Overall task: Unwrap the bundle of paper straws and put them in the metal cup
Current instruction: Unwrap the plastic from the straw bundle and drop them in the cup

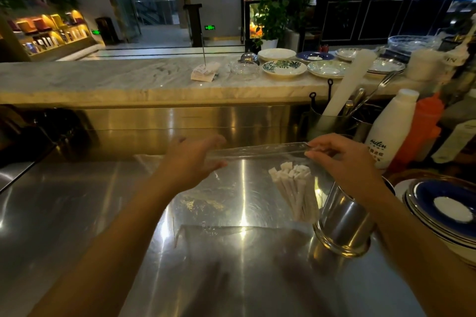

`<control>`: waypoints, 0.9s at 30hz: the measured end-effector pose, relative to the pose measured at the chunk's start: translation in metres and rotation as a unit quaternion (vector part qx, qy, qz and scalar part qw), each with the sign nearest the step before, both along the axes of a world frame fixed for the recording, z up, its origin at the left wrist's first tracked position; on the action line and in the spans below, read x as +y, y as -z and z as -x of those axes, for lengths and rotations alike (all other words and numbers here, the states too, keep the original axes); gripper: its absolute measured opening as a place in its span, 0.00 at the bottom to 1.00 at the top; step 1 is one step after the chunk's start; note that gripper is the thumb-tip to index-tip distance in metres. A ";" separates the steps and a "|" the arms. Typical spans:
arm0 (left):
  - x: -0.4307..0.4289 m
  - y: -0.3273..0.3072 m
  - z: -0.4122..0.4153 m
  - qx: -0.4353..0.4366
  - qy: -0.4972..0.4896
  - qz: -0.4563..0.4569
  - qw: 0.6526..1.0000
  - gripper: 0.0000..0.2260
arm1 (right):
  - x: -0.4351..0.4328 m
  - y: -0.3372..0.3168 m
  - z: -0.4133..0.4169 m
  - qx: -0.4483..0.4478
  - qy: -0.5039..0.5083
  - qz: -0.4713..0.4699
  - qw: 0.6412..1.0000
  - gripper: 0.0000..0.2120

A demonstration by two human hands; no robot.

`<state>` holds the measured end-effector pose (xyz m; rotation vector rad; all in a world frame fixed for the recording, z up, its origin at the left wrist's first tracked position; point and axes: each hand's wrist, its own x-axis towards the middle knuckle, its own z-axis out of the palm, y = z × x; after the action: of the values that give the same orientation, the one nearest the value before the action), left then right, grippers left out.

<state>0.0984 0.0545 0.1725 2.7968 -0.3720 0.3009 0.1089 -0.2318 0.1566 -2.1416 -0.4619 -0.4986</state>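
We held a clear plastic wrapper [257,150] stretched level above the steel tabletop [77,213], one end in each hand. Our right hand [342,159] pinched its right end between thumb and fingertips, closed tight on the film. Our left hand [192,162] was at the other end with the fingers spread fairly wide and the film running against the palm side; we could not tell how firmly it gripped. Below the wrapper, the white paper straws [293,193] stood in a bunch leaning to the left, their flattened tops fanned out, their lower ends beside the metal cup [342,224]; whether they sat inside the cup or just against it we could not tell, since the cup's mouth was hidden behind our right wrist. The cup rested on the tabletop near its right side. To its right lay a stack of blue-rimmed plates [443,208], and behind it a white bottle [391,128] stood next to an orange one [422,126]
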 end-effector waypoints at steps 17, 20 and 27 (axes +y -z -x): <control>-0.020 -0.005 0.004 -0.082 0.047 0.032 0.995 0.04 | -0.011 -0.005 0.004 0.021 0.009 0.008 1.000 0.07; -0.022 -0.001 0.002 0.048 0.031 -0.007 0.998 0.08 | -0.001 0.000 0.003 0.083 -0.038 0.133 0.987 0.06; -0.020 0.006 0.005 0.053 0.015 0.025 0.998 0.07 | 0.008 -0.009 -0.001 0.034 0.008 0.034 0.999 0.07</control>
<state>0.0938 0.0346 0.1669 2.7416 -0.3763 0.1534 0.1101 -0.2237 0.1651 -2.2206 -0.4303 -0.4228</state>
